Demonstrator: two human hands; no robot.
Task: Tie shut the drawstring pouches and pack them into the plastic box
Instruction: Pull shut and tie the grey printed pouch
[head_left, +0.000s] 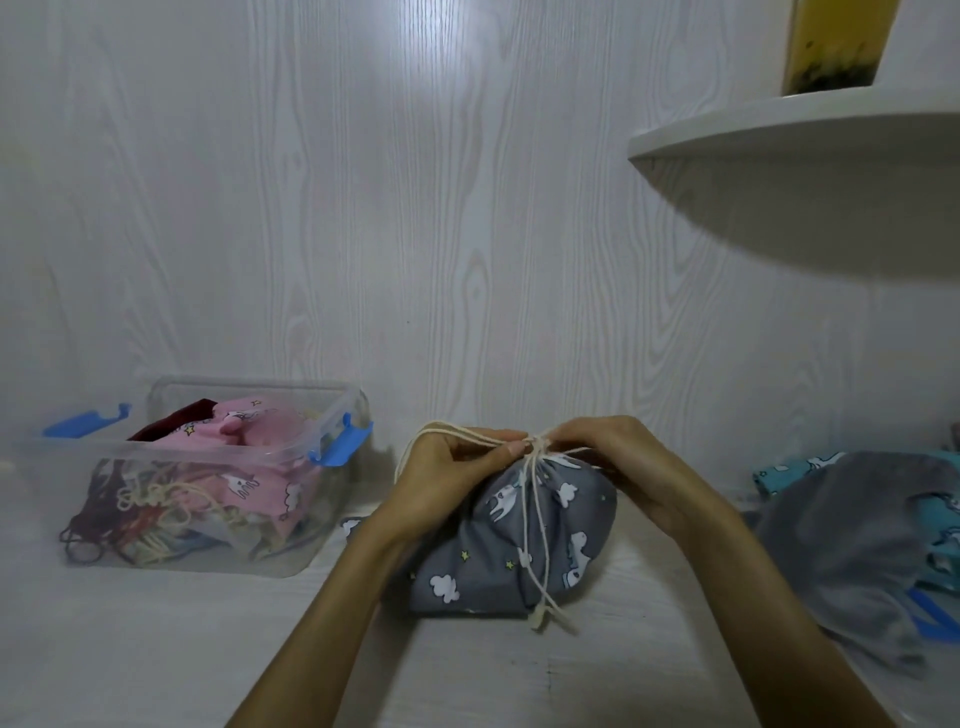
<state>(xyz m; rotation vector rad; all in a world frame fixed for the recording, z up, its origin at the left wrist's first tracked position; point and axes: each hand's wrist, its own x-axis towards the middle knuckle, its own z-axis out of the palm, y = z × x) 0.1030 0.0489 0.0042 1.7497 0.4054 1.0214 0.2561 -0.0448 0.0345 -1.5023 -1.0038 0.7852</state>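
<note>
**A:** Status on the pouch?

**B:** Grey pouch (519, 540) sits on the white surface (156, 649) right in front of me, neck gathered at the top. My left hand (452, 473) is pinching the cord (527, 519) at the neck, with a loop of it running over the back of that hand. My right hand (597, 457) is clamped on the same cord from the other side, fingertips meeting the left's at the knot point. Two cord tails hang down the pouch's front to the surface.

**A:** Box?

**B:** Clear box (208, 519), well to my left, against the wall (363, 208). Lid off, blue latches flipped out. Pink pouch (244, 431) on top, more fabric and cords beneath.

**A:** Anything left to tie?

**B:** Pile of grey and teal fabric (852, 530) on my right. Can't tell how many pieces. Shelf (805, 156) overhead, right side.
</note>
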